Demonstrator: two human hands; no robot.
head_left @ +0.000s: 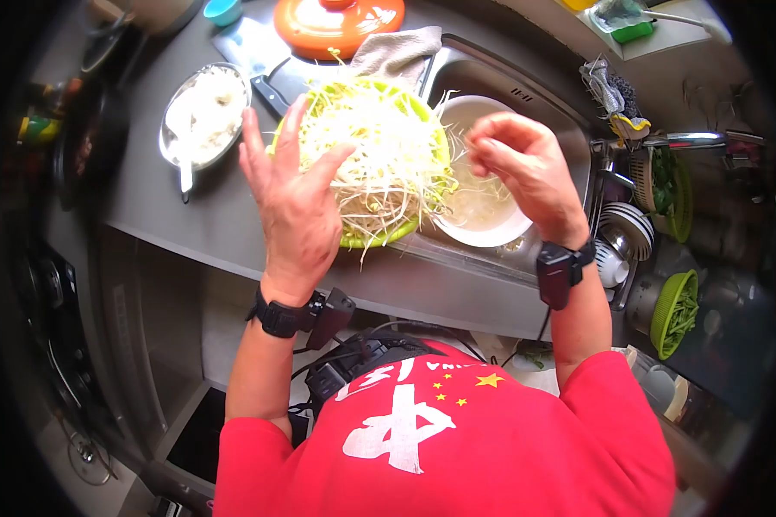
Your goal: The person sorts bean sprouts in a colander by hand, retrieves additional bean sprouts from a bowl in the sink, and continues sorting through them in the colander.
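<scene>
A heap of bean sprouts (375,151) fills a lime-green basket (384,237) on the counter beside the sink. My left hand (297,211) is at the basket's left side, fingers spread and partly over the sprouts. Over a white bowl (500,233) in the sink, my right hand (530,168) is closed, thumb and fingertips together. Whether anything is between those fingertips is too small to make out. Cloudy water and a few loose sprouts show inside the bowl. Some sprouts stick out past the basket's right rim toward the bowl.
Left of the basket stands a plate of white food (220,99) with a white spoon (184,164). Behind are a cleaver (254,65), an orange lid (341,30) and a folded cloth (397,52). The faucet (685,140) and a dish rack with plates (625,228) are to the right.
</scene>
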